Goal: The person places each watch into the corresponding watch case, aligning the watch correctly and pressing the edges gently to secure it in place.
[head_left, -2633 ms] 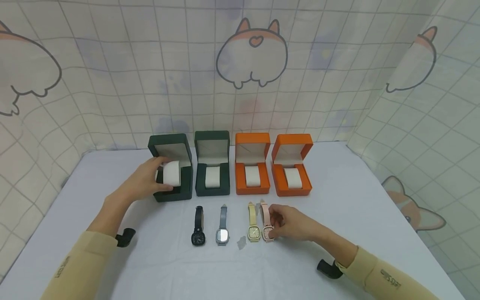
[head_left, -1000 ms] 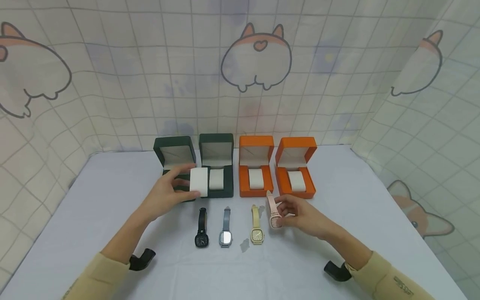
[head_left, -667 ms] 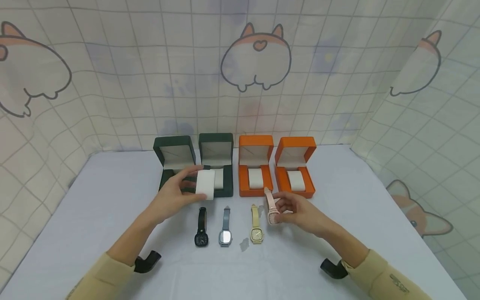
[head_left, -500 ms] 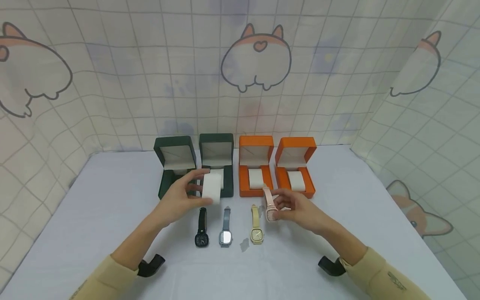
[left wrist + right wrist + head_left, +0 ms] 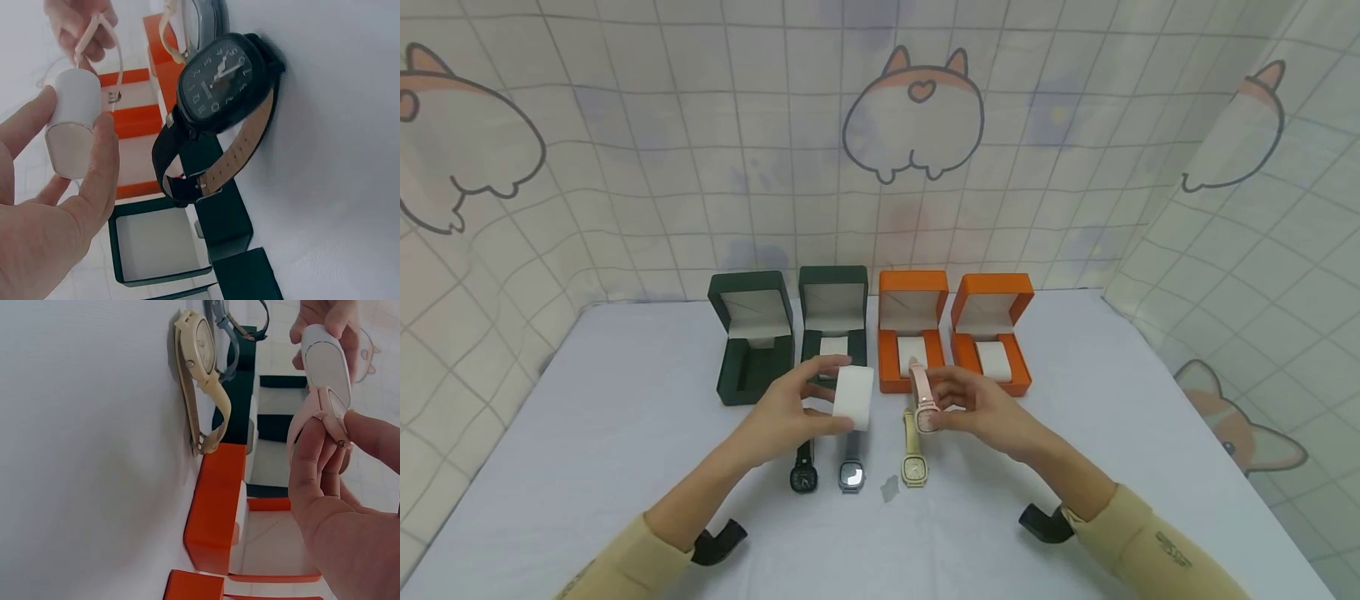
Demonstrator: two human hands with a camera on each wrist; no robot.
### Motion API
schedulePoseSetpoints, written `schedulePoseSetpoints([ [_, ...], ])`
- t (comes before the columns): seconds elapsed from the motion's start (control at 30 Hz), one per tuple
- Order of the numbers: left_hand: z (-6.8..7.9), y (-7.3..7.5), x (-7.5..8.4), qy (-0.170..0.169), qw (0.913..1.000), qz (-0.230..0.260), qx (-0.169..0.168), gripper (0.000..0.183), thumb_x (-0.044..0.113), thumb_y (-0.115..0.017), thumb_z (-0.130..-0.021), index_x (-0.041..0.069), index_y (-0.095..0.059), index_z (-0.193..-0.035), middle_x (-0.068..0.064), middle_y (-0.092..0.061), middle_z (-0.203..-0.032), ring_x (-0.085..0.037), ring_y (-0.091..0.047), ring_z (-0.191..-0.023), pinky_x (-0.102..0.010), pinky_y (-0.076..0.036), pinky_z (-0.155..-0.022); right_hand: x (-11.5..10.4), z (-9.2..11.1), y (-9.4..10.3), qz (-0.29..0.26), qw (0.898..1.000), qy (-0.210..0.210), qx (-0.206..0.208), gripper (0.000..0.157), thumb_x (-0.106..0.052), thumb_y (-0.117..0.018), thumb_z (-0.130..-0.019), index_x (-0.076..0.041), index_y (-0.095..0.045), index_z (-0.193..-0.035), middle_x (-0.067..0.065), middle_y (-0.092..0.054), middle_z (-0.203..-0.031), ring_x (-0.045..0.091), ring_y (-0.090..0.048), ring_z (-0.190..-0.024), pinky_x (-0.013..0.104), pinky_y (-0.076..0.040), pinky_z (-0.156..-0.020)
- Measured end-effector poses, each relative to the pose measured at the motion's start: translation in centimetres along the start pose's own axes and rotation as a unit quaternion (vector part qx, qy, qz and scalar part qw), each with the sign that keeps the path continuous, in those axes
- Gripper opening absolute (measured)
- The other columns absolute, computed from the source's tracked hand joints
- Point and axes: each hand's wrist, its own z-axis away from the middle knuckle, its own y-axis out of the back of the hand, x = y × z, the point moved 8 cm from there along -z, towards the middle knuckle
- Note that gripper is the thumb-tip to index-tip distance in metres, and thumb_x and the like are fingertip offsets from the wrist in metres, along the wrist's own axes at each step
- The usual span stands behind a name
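Observation:
Between thumb and fingers, my left hand point(image 5: 793, 417) pinches a white watch cushion point(image 5: 853, 397), raised above the table. My right hand point(image 5: 992, 410) holds a pink watch point(image 5: 920, 385) by its case, the strap pointing up and away. In the right wrist view the pink watch point(image 5: 305, 415) overlaps the near end of the cushion point(image 5: 326, 362). Below the hands lie a black watch point(image 5: 803, 477), a blue-grey watch point(image 5: 852, 477) and a yellow watch point(image 5: 913, 469). The leftmost green box point(image 5: 730, 379) has no cushion in its well.
A second green box point(image 5: 833, 275) and two orange boxes, one in the middle point(image 5: 913, 281) and one at the right point(image 5: 996, 283), stand with lids raised and white cushions inside. A small grey scrap point(image 5: 890, 489) lies by the yellow watch. Patterned fabric point(image 5: 760, 167) hangs behind the table.
My left hand has lifted the cushion out of the leftmost green box and brought it right and nearer. My right hand has picked the pink watch off the table and moved it left toward the cushion.

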Motion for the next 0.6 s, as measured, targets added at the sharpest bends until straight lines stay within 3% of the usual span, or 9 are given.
schedulePoseSetpoints([
  [0.33,-0.2,-1.0,0.2,0.016,0.9998,-0.013,0.008,0.082,0.01,-0.089,-0.081,0.02,-0.049,-0.151,-0.011,-0.05,-0.147,-0.028,-0.063,-0.112,-0.035,-0.06,-0.085,-0.4,-0.3,-0.3,0.01,1.0,-0.002,-0.006,0.06,-0.012,-0.078,-0.093,-0.002,-0.049,-0.145,0.013,-0.064,-0.115,0.029,-0.06,-0.107,0.026,-0.056,-0.089],
  [0.6,-0.5,-2.0,0.0,0.015,0.9999,0.004,0.004,0.079,0.012,-0.09,-0.081,0.017,-0.049,-0.149,-0.009,-0.051,-0.143,-0.027,-0.063,-0.113,-0.036,-0.06,-0.087,-0.9,-0.5,-0.9,0.003,1.0,0.002,-0.015,0.062,-0.013,-0.076,-0.095,0.001,-0.046,-0.147,0.014,-0.063,-0.115,0.03,-0.06,-0.107,0.026,-0.055,-0.09],
])
